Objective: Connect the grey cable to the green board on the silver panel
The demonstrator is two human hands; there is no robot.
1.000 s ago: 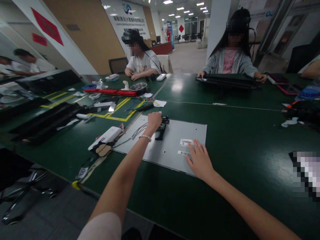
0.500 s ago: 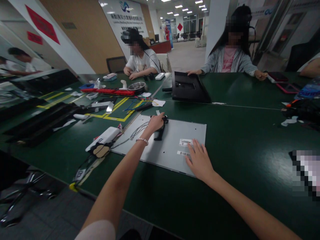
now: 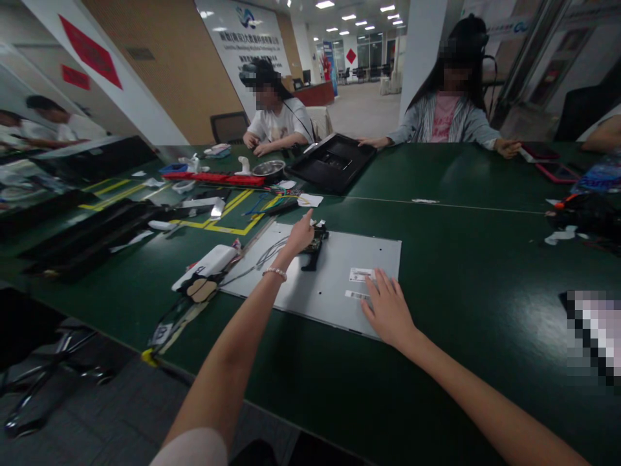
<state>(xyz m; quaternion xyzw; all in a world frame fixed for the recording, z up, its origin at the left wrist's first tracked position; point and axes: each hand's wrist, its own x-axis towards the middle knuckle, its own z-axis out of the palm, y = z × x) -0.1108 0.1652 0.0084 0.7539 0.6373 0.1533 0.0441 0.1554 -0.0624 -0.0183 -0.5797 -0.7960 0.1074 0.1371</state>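
Brace the silver panel [image 3: 345, 254] lightly with the right hand [image 3: 389, 312], spread by its near right corner, while the left hand [image 3: 299, 237], its pinch indiscernible, treats the black bracket [image 3: 309, 261] gently.

Reads “大数据科技有限公司” above a smaller “Technology Co., Ltd” on the white wall sign [image 3: 250, 35]. Shows “B” or “13”, unclear which, on the white box [image 3: 216, 260]. Too small to read on the labels [image 3: 361, 275] of the metal panel [image 3: 339, 254].

beaded brclt [image 3: 275, 273], pale slv [image 3: 196, 448]

Left hand [image 3: 300, 235] at dark part [image 3: 310, 261] on grey panel [image 3: 334, 275]; right hand [image 3: 389, 309] flat, panel's right side; green bench [image 3: 466, 278].
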